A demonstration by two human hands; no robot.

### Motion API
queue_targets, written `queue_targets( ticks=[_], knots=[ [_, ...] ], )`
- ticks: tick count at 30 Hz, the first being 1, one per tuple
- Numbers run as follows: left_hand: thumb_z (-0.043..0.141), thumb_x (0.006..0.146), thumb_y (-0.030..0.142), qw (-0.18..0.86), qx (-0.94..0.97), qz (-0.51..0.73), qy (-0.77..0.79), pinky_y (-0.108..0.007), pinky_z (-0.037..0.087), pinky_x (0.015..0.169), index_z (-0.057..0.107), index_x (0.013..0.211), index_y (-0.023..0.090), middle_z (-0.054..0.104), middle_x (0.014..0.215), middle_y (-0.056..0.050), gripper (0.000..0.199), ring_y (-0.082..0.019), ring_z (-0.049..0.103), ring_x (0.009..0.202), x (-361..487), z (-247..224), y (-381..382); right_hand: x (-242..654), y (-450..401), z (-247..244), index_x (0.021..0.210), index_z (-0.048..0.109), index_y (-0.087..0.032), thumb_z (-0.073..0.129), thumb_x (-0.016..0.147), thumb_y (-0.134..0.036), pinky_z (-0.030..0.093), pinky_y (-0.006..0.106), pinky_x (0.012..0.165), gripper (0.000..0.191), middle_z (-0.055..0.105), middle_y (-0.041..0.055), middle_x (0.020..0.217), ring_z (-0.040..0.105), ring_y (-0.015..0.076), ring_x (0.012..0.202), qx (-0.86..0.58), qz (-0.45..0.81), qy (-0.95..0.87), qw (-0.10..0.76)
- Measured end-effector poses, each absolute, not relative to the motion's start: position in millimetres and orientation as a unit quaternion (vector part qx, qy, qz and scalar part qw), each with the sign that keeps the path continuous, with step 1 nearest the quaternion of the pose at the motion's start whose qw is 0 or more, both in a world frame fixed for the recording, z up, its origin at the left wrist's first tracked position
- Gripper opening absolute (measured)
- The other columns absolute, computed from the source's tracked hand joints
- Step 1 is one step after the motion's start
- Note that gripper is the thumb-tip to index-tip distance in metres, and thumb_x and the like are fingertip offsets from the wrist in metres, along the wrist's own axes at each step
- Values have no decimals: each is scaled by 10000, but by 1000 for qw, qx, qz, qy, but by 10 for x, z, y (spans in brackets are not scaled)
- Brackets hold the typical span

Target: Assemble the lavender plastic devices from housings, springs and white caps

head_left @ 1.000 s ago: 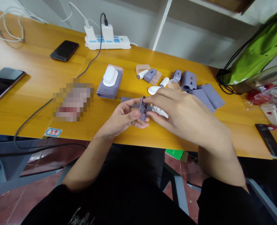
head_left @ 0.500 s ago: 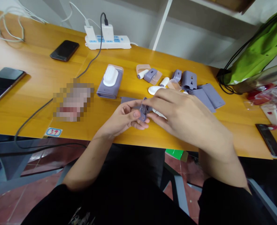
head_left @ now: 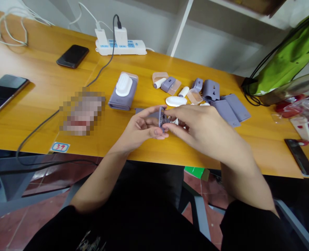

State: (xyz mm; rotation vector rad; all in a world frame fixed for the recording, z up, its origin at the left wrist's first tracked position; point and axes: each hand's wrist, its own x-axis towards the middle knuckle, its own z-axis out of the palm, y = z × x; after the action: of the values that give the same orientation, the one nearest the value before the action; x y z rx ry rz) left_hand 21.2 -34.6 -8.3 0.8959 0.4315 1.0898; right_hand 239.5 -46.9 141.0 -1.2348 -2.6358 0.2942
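Observation:
Between my two hands is a small purple plastic part (head_left: 161, 118), held up on edge above the table, with darker detail on its right face. My left hand (head_left: 141, 129) grips it from the left, thumb low and fingers behind. From the right, the thumb and fingers of my right hand (head_left: 198, 123) pinch at its inner face; whether a smaller piece sits in them is hidden. Behind my hands lies a flat purple panel (head_left: 143, 111). White pieces partly show under my right hand, and a white oval piece (head_left: 175, 101) lies just beyond it.
Farther back are a purple box-shaped device (head_left: 123, 99) with a white oval top, several purple, white and clear orange parts, and purple panels (head_left: 236, 106). A power strip (head_left: 120, 48), phones (head_left: 73, 56), a grey cable (head_left: 102, 75) and a green bag (head_left: 287, 59) surround the area.
The purple part has turned from facing up to standing on edge. My right thumb and fingers have shifted against its right face, and my left thumb has moved slightly lower.

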Motion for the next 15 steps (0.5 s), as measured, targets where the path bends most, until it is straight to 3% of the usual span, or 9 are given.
queue_targets(
  ticks=[7,15],
  knots=[
    [1175,799,349,698,441,518,222,-367,791,927,839,1519,290,931,1054,-28,796,-220,909,891,253,-96,-349,2425,-428,1355,1150,887,-212,719,1200,-369,488,373,853,235,863,82,996,741,242,885,-407,127,-891,156],
    [1160,826,328,647,481,542,240,-337,755,932,833,1562,306,933,1033,-16,805,-212,903,902,258,-104,-349,2432,-364,1228,1095,893,-212,770,1172,-376,472,361,808,219,863,55,931,716,213,814,-436,167,-865,183]
  ],
)
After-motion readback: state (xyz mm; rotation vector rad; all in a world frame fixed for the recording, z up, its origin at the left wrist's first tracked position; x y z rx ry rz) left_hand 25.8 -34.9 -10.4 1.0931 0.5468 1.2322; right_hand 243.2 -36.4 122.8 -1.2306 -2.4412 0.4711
